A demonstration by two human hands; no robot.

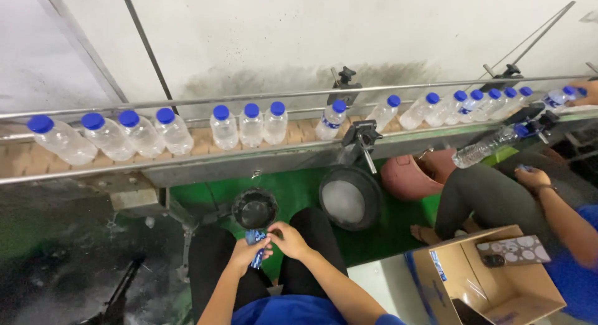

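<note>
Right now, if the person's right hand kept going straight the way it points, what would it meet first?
The right hand points left, so it would first meet the blue strip and the left hand holding it, though depth is unclear.

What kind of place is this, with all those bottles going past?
Most likely a small water-bottling plant. Clear bottles with blue caps stand in a row on a conveyor belt with metal guide rails, and an open cardboard box sits by a seated co-worker.
</note>
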